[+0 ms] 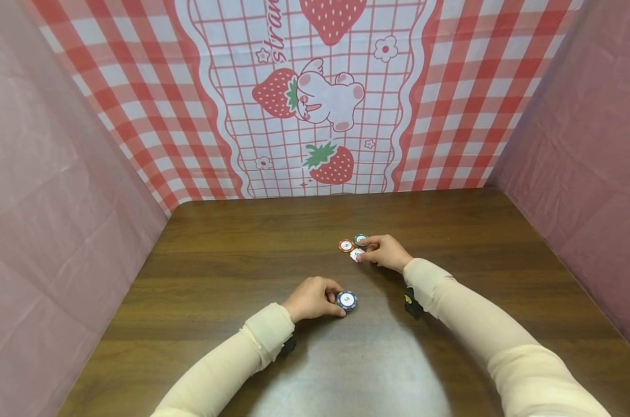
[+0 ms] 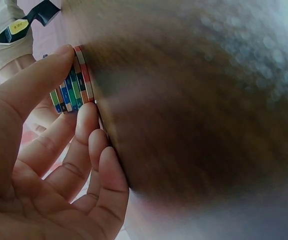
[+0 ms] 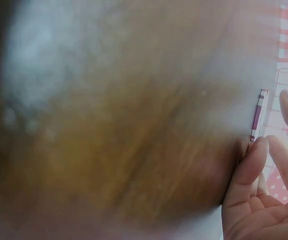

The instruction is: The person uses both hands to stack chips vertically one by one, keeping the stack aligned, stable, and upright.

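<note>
My left hand (image 1: pixel 315 298) grips a short stack of poker chips (image 1: pixel 347 300) by its sides, thumb at the near side. The top chip is blue with a white centre; in the left wrist view the stack (image 2: pixel 72 87) shows blue, green, tan and red edges standing on the table. Farther back, my right hand (image 1: pixel 388 253) reaches over loose chips, thumb and fingers apart. Its fingertips are at a white chip (image 1: pixel 356 255) and a green chip (image 1: pixel 361 239); a red chip (image 1: pixel 346 246) lies beside them. In the right wrist view one chip's white-and-purple edge (image 3: pixel 257 116) shows near the fingers.
The brown wooden table (image 1: pixel 231 249) has its back edge against a red-and-white strawberry cloth (image 1: pixel 189 127). Pink cloth walls (image 1: pixel 581 145) stand at both sides. A dark wrist camera (image 1: pixel 412 303) hangs under the right sleeve.
</note>
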Tool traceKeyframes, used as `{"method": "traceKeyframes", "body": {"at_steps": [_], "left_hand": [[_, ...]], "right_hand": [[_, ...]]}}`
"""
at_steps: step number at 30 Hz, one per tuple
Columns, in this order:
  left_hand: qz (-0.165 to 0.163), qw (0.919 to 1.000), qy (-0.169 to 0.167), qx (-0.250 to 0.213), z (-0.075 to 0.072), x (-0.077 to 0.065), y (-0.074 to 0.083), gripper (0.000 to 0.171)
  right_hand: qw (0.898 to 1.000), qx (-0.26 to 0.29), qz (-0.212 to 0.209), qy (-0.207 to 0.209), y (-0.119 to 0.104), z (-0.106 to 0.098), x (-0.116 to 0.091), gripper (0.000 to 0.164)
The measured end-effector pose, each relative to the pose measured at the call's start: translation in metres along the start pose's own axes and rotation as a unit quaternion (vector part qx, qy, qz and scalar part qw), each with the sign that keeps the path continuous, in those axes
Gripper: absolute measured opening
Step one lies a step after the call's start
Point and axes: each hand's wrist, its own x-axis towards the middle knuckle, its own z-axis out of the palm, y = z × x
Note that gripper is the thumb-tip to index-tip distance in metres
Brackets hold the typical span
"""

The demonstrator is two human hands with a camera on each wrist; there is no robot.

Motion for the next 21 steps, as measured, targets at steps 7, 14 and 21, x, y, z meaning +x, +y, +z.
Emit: {"method": "traceKeyframes", "body": {"at_steps": [7, 14, 21], "left_hand": [[-0.003, 1.0000, -0.002, 0.000, -0.0007, -0.0002, 0.0001, 0.034], [0.000, 1.0000, -0.002, -0.001, -0.0013, -0.0005, 0.0006, 0.034], [0.000, 1.0000, -0.004, 0.000, -0.0017, -0.0009, 0.0013, 0.034]], "right_hand": [[0.999, -0.030, -0.005, -0.012, 0.0027, 0.0003, 0.0055, 0.045], [0.997, -0.080, -0.009, -0.018, 0.0038, -0.0006, 0.0097, 0.047], [0.996, -0.087, -0.004, -0.026, 0.0033, -0.0013, 0.0098, 0.047]]}}
